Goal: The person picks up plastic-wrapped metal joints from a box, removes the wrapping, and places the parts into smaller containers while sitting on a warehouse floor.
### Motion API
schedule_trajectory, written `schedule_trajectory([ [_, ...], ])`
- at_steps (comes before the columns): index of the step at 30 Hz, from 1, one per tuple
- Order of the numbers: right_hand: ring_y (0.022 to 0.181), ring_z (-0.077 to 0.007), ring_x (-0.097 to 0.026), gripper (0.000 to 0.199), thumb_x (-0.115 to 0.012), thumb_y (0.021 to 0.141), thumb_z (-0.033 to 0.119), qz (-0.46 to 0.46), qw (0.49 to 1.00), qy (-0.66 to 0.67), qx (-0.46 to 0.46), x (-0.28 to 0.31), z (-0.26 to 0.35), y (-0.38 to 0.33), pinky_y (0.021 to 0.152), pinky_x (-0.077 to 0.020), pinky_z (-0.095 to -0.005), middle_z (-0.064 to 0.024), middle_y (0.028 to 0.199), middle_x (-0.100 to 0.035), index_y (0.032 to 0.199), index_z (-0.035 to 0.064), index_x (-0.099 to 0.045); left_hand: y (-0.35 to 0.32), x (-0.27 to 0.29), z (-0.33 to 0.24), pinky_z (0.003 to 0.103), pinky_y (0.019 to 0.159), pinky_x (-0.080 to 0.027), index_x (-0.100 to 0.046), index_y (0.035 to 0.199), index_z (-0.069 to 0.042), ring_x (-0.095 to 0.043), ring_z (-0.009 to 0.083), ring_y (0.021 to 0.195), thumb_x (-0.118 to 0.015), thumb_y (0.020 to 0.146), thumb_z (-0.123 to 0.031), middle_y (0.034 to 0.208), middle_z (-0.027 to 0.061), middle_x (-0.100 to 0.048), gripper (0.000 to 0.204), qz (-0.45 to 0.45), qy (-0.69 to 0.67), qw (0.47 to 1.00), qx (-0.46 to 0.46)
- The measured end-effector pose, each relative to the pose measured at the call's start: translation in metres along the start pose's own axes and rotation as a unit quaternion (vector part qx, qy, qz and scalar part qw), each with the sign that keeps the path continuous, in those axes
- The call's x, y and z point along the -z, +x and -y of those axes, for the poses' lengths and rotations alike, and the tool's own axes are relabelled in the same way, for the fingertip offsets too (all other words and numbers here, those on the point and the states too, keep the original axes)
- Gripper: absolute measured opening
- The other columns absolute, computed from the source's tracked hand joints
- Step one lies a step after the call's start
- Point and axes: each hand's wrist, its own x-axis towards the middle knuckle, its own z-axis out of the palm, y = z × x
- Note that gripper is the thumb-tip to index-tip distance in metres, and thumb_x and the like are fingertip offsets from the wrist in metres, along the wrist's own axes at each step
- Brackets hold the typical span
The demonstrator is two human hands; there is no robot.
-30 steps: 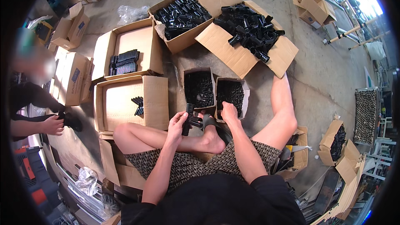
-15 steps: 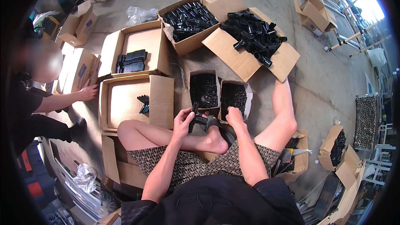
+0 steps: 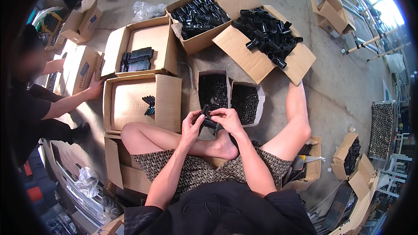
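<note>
I sit on the floor with my legs folded. My left hand (image 3: pixel 192 124) and my right hand (image 3: pixel 227 119) meet over my foot, both gripping a small black plastic part (image 3: pixel 209 119) between them. Just beyond my hands stand two small open boxes (image 3: pixel 212 90) (image 3: pixel 246 102) filled with tiny black pieces. To the left, an open cardboard box (image 3: pixel 130 100) holds a few finished black parts (image 3: pixel 149 104).
Farther off, a box of stacked black parts (image 3: pixel 138 58), a box of black tubes (image 3: pixel 198 17) and a cardboard flap heaped with tubes (image 3: pixel 267 32). Another person (image 3: pixel 30 100) at left rests a hand on a box. More cartons lie at the right.
The person at left has reached a hand out onto the box edge. My hands stay together on the part, shifted slightly.
</note>
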Motion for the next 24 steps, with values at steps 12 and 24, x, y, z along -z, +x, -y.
schedule_trajectory([
  [12, 0.08, -0.0141, -0.07, 0.023, -0.071, 0.084, 0.003, -0.06, 0.994, -0.068, 0.055, -0.021, 0.018, -0.008, 0.07, -0.0561, -0.0282, -0.0127, 0.087, -0.073, 0.105, -0.0033, -0.064, -0.002, -0.004, -0.004, 0.026, 0.08, -0.051, -0.059, 0.115, 0.005, -0.061, 0.011, 0.09, -0.065, 0.095, -0.016, 0.099, 0.0093, -0.068, 0.029, -0.026, 0.094, 0.994, -0.047],
  [24, 0.082, -0.0157, -0.071, 0.019, -0.071, 0.087, 0.006, -0.096, 0.991, -0.06, 0.068, -0.034, 0.018, -0.011, 0.071, -0.0564, -0.0286, -0.0125, 0.089, -0.073, 0.102, -0.0039, -0.066, -0.003, -0.003, -0.005, 0.026, 0.077, -0.051, -0.059, 0.114, 0.004, -0.062, 0.0112, 0.088, -0.065, 0.095, -0.016, 0.098, 0.0096, -0.068, 0.028, -0.047, 0.105, 0.991, -0.061],
])
